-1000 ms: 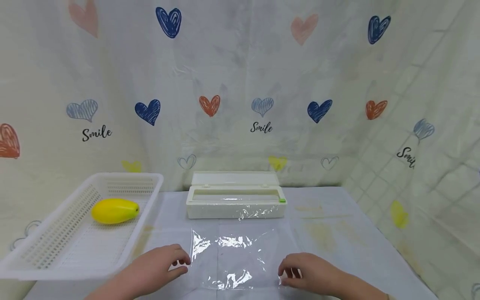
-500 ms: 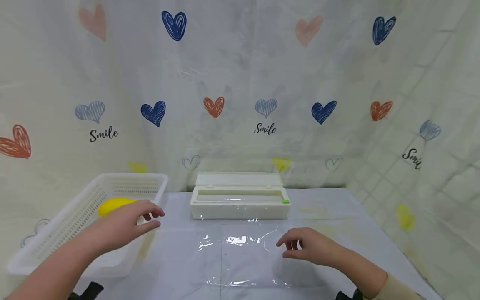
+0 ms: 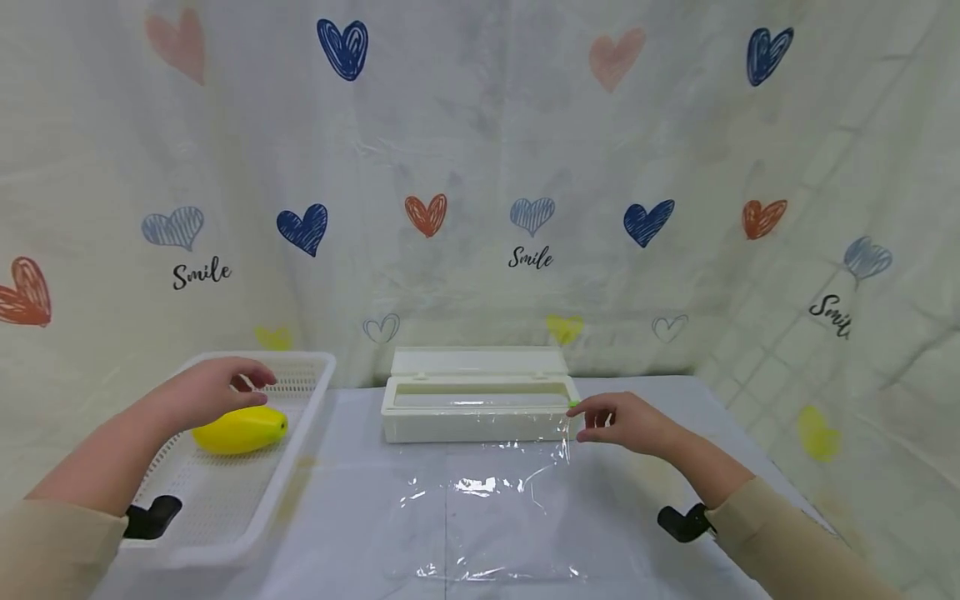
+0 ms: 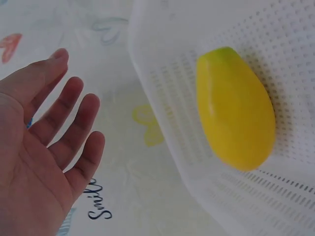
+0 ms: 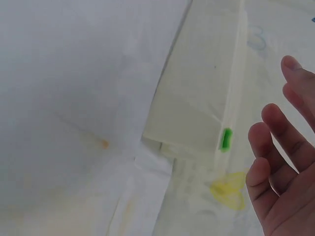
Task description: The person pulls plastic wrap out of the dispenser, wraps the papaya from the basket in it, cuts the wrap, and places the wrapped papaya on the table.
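Note:
My left hand (image 3: 213, 392) hangs over the white basket (image 3: 288, 467) with its fingers loosely bent, holding nothing. Just below it in the head view lies a yellow papaya (image 3: 243, 432); the left wrist view shows the papaya (image 4: 236, 110) apart from the fingers (image 4: 76, 132). At the right end of a white cling film box (image 3: 480, 427) is my right hand (image 3: 630, 423), fingertips right by its green slider (image 5: 226, 140). No object shows between those fingers in the right wrist view. Clear film (image 3: 487, 512) runs from the box's front down onto the table.
The box's lid (image 3: 480, 361) stands raised at the back. Behind it hangs a heart-printed curtain (image 3: 465, 283), which also runs along the right side. A white cloth (image 3: 337, 508) covers the table. Dark wrist devices (image 3: 682, 523) sit under both forearms.
My left hand has gone from the film's left edge up and left, over the basket. My right hand has left the film's right edge and moved forward to the box's right end.

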### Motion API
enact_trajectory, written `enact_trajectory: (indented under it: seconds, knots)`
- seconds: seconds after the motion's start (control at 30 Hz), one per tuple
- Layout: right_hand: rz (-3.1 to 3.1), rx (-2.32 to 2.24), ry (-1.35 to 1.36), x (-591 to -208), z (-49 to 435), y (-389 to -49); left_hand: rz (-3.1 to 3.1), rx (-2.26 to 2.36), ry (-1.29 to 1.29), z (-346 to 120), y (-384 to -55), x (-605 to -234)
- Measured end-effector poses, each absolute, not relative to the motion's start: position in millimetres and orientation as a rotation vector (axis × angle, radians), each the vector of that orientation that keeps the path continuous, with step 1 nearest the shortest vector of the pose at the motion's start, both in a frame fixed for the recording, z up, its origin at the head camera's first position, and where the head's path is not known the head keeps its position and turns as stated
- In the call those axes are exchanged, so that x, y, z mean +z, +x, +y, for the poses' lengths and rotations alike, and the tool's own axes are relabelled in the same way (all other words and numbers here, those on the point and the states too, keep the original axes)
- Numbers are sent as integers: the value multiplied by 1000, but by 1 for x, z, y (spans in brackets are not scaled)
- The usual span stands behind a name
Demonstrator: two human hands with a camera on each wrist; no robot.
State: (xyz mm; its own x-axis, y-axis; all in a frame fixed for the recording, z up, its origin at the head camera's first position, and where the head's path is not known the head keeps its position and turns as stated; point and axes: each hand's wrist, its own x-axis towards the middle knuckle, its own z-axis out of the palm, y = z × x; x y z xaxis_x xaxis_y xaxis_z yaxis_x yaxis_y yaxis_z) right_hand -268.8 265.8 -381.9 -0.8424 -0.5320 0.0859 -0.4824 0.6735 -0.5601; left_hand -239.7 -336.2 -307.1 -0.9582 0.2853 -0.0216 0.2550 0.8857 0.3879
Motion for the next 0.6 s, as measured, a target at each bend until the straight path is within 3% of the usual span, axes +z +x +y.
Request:
enact_trajectory:
  seconds: [0.33,0.6]
  knots:
    - [2797,-946,-641,-399,279,-318,2902,548,357,-371,-275,-333]
    - [2740,-1012,-484,-415,286,-337,2856,498,233,-391,-289,-355]
